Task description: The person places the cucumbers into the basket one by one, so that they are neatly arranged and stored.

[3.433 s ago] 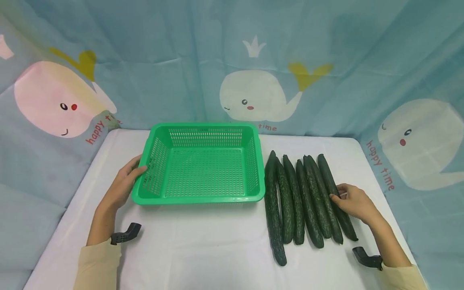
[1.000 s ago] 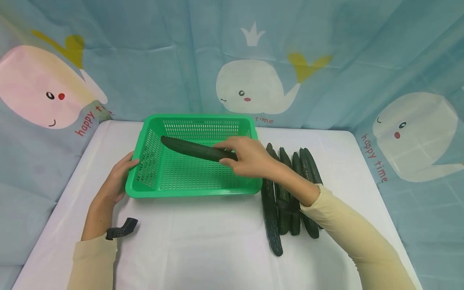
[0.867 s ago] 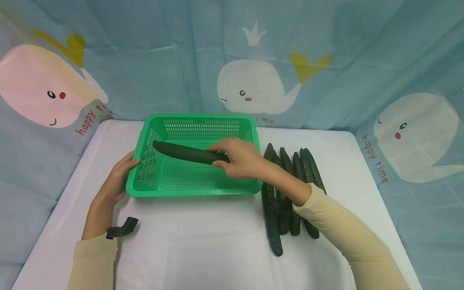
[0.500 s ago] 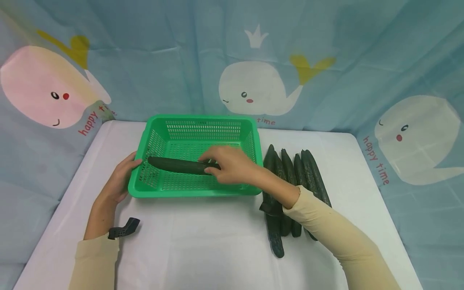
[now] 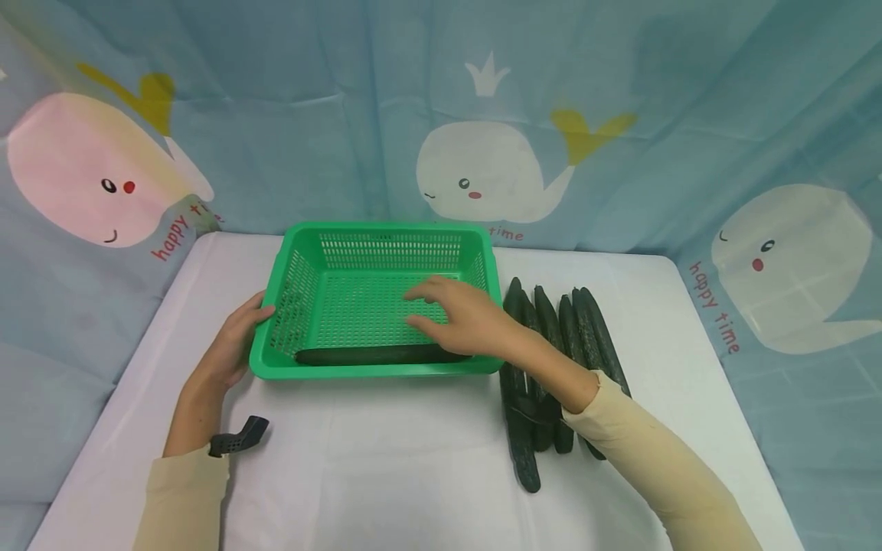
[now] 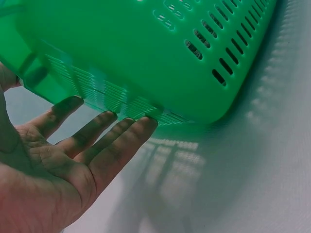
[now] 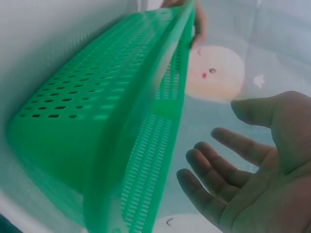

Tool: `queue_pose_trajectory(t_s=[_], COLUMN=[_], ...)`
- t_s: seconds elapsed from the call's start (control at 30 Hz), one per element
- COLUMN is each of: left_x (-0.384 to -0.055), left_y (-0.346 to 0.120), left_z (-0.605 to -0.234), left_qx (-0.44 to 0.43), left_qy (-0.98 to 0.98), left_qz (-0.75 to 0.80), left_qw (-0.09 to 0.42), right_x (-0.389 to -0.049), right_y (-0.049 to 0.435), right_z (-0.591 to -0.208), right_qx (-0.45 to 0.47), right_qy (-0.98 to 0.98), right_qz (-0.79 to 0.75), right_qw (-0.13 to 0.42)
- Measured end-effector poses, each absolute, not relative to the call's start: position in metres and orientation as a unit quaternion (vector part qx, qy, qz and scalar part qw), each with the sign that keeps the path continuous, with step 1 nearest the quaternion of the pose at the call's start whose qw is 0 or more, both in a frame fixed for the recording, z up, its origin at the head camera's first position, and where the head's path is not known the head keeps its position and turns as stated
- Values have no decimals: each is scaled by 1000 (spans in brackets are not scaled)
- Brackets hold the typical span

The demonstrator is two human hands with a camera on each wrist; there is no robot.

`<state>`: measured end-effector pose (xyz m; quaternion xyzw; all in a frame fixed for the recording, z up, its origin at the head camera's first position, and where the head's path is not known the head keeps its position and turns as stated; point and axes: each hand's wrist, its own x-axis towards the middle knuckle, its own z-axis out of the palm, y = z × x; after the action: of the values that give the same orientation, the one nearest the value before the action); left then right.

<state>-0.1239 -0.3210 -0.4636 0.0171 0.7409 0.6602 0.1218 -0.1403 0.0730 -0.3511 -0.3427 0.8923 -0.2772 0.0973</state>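
Note:
A green perforated basket (image 5: 289, 363) stands on the white table. One dark cucumber (image 5: 372, 354) lies inside it along the near wall. My right hand (image 5: 455, 317) hovers over the basket's right half with fingers spread and holds nothing; the right wrist view shows its hand (image 7: 252, 189) open beside the basket (image 7: 97, 145). My left hand (image 5: 230, 344) rests flat against the basket's left wall, and in the left wrist view its straight fingers (image 6: 102, 145) touch the basket (image 6: 146, 53) near its base. Several more cucumbers (image 5: 551, 344) lie side by side to the right of the basket.
The white table (image 5: 386, 474) has bare surface in front of the basket. A blue curtain with whale prints (image 5: 482, 176) hangs close behind the table and at both sides. My right forearm (image 5: 620, 444) crosses over the row of cucumbers.
My right hand carried one cucumber from the row into the basket, lowered it along the near wall and let go. The left hand stayed at the basket's left side.

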Motion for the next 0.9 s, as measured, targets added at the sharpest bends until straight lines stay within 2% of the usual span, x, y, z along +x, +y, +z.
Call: queue_pose_trajectory(t_s=[0.9], left_x=[-123], left_y=[-320], left_z=[-464], left_qx=[7], left_qy=[738], left_qz=[663], left_qw=[128], right_x=[-108], right_y=[171], right_z=[-362], right_qx=[-238], right_qy=[890], right_qz=[-389], right_qw=[-13])
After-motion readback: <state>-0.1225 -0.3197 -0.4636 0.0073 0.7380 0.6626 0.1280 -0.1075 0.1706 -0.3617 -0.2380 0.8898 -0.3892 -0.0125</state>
